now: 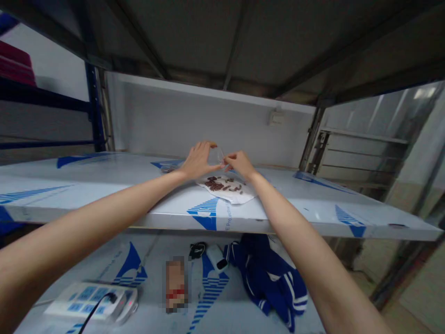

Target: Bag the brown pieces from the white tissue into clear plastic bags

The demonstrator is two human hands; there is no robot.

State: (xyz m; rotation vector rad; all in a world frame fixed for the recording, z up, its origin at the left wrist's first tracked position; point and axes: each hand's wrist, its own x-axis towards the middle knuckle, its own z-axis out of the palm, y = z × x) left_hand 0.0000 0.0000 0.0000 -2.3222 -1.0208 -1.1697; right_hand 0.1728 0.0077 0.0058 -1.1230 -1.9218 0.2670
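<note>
A small clear plastic bag is held up between my two hands above the upper shelf; its outline is faint. My left hand grips it with thumb and forefinger set wide apart, one above the other. On the other side, the fingers of my right hand pinch together at the plastic. Below both hands lies a sheet of white paper, with a scatter of small dark brown pieces on it. Near my left wrist a second small clear packet rests on the shelf, partly hidden.
The shelf is wrapped in blue-printed film. On the lower level are a power strip with a plugged-in cable, a blurred-out item, a black item, a white device and a blue garment. Metal posts stand behind.
</note>
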